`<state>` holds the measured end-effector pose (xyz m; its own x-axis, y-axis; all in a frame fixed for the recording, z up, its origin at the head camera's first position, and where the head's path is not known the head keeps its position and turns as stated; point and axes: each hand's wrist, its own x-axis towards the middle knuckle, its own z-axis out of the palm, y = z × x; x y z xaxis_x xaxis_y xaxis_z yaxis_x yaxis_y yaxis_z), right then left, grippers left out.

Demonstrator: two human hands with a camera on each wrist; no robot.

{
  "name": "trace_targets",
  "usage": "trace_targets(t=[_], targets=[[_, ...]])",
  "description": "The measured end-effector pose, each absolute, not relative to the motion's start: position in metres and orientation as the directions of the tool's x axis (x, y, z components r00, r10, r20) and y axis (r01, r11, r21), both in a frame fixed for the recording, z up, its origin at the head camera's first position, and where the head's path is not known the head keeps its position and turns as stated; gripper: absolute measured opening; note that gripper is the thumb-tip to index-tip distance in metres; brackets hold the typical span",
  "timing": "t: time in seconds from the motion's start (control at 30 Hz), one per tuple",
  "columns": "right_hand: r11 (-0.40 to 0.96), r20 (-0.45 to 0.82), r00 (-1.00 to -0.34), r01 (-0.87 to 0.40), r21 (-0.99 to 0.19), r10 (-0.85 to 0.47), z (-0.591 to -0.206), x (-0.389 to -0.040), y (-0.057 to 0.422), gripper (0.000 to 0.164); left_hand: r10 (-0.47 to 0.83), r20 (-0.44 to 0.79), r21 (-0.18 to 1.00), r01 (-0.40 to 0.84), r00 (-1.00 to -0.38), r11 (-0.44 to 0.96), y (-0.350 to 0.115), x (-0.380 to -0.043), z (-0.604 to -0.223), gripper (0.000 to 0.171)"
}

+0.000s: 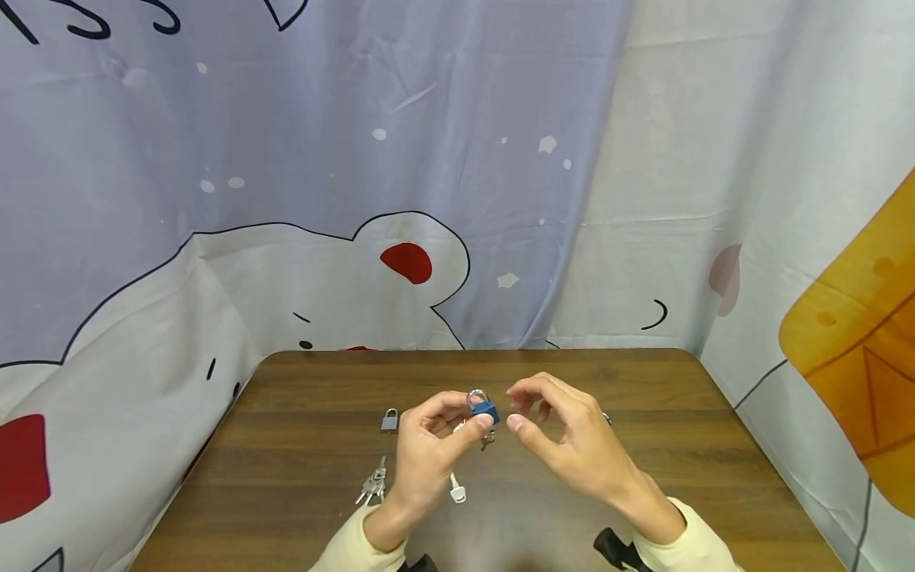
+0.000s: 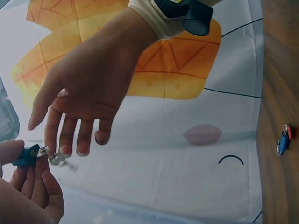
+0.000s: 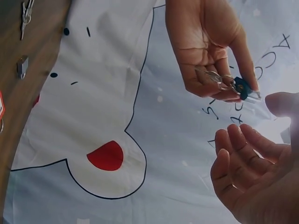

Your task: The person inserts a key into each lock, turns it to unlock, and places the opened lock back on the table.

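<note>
A small blue padlock [image 1: 484, 410] with a silver shackle is pinched between the thumb and fingers of my left hand [image 1: 432, 449], above the table. Small silver keys [image 1: 488, 439] hang below the padlock; the left wrist view shows a key [image 2: 43, 151] at its lower end, though I cannot tell how far it is inserted. My right hand [image 1: 572, 433] is just to the right of the padlock, fingers loosely bent and apart from it, holding nothing. The right wrist view shows a gap between the padlock [image 3: 242, 87] and the right fingertips.
On the wooden table [image 1: 300, 397], a silver padlock [image 1: 389, 421] lies left of the hands, with a bunch of keys [image 1: 373, 483] nearer. A pale-headed key [image 1: 457, 488] shows beside the left wrist. A small blue and red item [image 2: 284, 140] lies farther right. Printed curtains [image 1: 429, 119] hang behind.
</note>
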<state>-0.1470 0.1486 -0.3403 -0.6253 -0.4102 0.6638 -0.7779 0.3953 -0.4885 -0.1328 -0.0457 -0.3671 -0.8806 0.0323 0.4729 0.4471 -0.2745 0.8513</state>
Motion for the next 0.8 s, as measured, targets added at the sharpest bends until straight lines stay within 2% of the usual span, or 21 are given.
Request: trace_targets(t=[0.23, 0.47, 0.7, 0.8], targets=[[0.367, 0.701, -0.563, -0.824, -0.433, -0.437, -0.341, -0.149, 0.149, 0.024, 0.086, 0.499, 0.855, 0.473, -0.863, -0.212, -0.051, -0.137, -0.376, 0.019], [0.353, 0.68, -0.561, -0.827, -0.437, -0.473, -0.344, -0.152, 0.146, 0.021, 0.089, 0.53, 0.848, 0.526, -0.844, -0.064, -0.059, -0.141, -0.387, 0.017], [0.375, 0.684, -0.515, -0.854, -0.36, -0.517, -0.35, -0.156, 0.142, 0.016, 0.115, 0.698, 0.701, 0.707, -0.707, 0.092, -0.065, -0.145, -0.4, 0.019], [0.389, 0.681, -0.494, -0.864, -0.319, -0.54, -0.352, -0.157, 0.141, 0.015, 0.128, 0.739, 0.641, 0.749, -0.661, 0.169, -0.066, -0.146, -0.403, 0.019]])
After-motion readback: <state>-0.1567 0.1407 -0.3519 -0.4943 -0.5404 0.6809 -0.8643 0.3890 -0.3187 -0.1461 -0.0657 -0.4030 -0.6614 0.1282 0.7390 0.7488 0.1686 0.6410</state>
